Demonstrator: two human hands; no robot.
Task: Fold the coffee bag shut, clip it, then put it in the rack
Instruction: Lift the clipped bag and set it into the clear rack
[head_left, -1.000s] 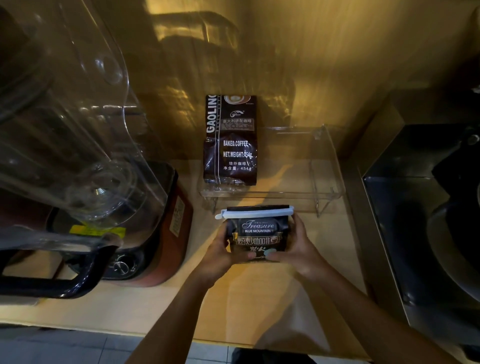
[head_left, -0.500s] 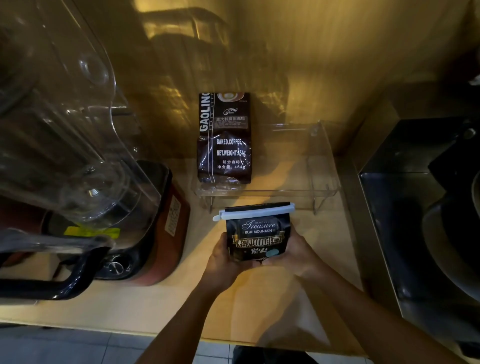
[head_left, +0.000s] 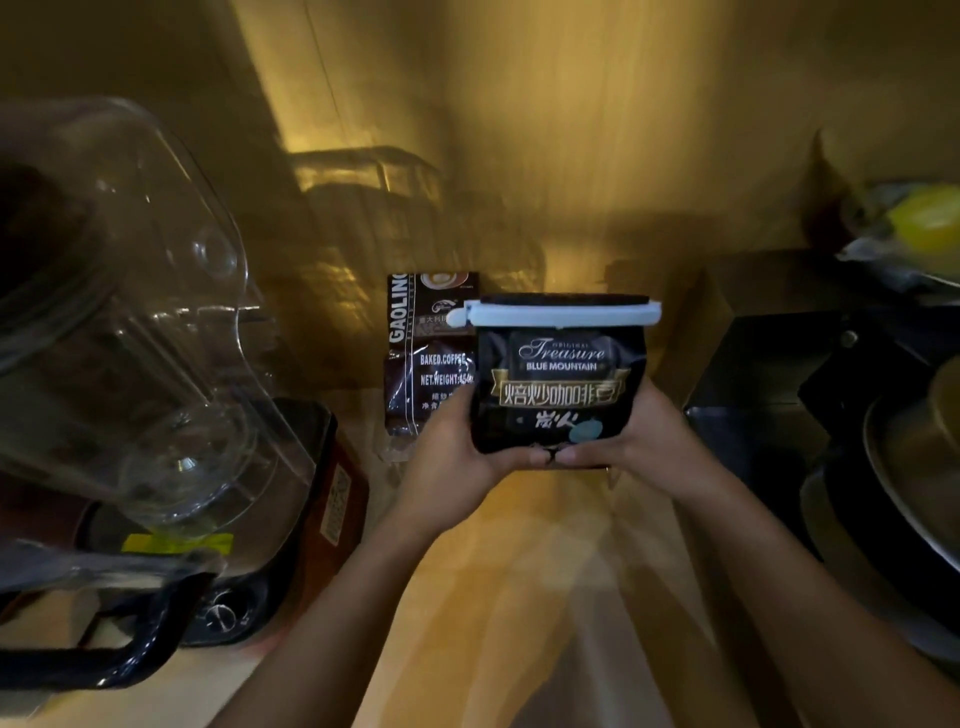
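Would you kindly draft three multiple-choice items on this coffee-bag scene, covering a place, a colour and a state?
1. Where is the brown GAOLING coffee bag relative to the held black Treasure Blue Mountain coffee bag?
A. behind it, to its left
B. on top of it
C. to its right

2. What colour is the plastic clip across the black bag's top?
A. red
B. pale blue-white
C. green

3. How is the black bag held?
A. by the left hand and right hand together
B. by one hand
C. lying unheld on the counter

Answers: 1 A, its label shows past the black bag's left edge. 2 B, the bar looks pale. 3 A, both hands grip its lower sides.
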